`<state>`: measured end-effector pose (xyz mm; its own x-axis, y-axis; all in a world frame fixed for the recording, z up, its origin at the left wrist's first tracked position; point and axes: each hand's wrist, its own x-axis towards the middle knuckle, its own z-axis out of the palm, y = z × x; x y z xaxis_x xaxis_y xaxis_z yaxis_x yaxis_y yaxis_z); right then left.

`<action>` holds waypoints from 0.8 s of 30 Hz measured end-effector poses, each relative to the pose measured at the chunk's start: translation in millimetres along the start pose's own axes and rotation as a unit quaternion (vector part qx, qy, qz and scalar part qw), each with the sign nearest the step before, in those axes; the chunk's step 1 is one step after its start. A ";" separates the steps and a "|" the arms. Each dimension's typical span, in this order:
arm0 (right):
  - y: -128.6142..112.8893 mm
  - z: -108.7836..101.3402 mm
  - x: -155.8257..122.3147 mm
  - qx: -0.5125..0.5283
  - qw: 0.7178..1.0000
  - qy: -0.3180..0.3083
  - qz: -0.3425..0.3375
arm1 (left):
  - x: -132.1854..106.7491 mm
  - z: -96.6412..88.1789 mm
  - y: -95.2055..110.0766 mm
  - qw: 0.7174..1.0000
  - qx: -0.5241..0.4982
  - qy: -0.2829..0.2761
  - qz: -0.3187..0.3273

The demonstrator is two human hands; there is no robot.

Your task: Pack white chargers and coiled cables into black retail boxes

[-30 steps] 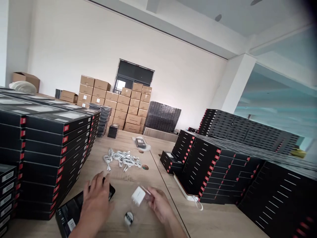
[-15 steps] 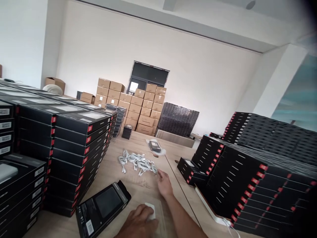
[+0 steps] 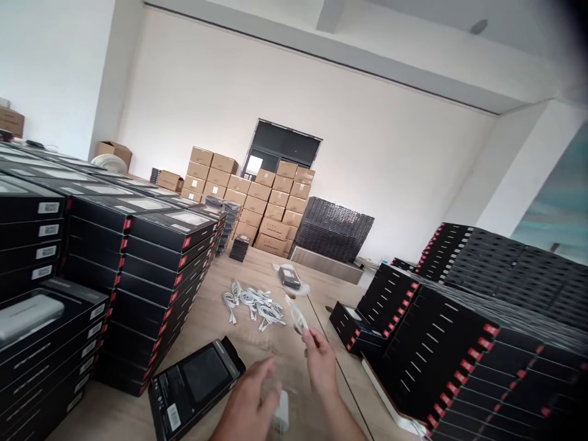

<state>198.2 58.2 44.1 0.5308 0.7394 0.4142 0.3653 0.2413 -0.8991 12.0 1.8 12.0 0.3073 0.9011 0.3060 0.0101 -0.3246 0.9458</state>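
Observation:
My right hand [image 3: 320, 361] is closed on a looped white cable [image 3: 297, 315], lifted to the right of a pile of similar white cables [image 3: 257, 304] on the wooden table. My left hand [image 3: 252, 398] has its fingers apart, partly blurred by motion, and holds nothing. Just right of it a small white block, like a power adapter [image 3: 282, 411], rests on the table, partly behind the hand. To the left lies a black box [image 3: 197, 386] with a dark window, its far end flap raised.
Tall stacks of black boxes [image 3: 156, 275] line the left side, and more stacks [image 3: 427, 343] stand on the right. A smaller black box in a clear bag [image 3: 289, 277] lies beyond the cables. Brown cartons [image 3: 260, 205] are piled against the back wall.
My right hand has taken a cable from the pile's right edge and drawn it back. My left hand has come off the white block. The view has shifted slightly.

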 end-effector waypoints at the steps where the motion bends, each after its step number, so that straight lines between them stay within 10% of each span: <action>1: -12.3 -3.8 -19.3 0.000 0.999 -0.027 -0.022 | 0.1 -0.4 3.0 0.996 -0.082 0.018 -0.033; 6: -52.6 -9.9 -103.5 -0.035 0.954 -0.242 -0.173 | -0.9 -6.0 17.2 0.923 -0.373 0.033 -0.085; 11: -44.6 -18.2 -106.3 0.063 0.986 -0.151 -0.028 | -9.5 -7.6 28.6 0.917 -0.374 -0.015 -0.142; 14: -39.4 -25.0 -97.3 0.122 0.972 -0.199 0.038 | -13.5 -3.6 32.2 0.922 -0.331 -0.090 -0.180; 24: -55.3 -27.0 -102.3 0.170 0.969 -0.176 0.014 | -18.1 -3.1 29.7 0.891 -0.357 -0.174 -0.220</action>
<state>144.4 -47.7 55.3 0.2201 0.9028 0.3693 0.0494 0.3678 -0.9286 3.7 -23.3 34.9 0.7006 0.7120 -0.0468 -0.3675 0.4163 0.8316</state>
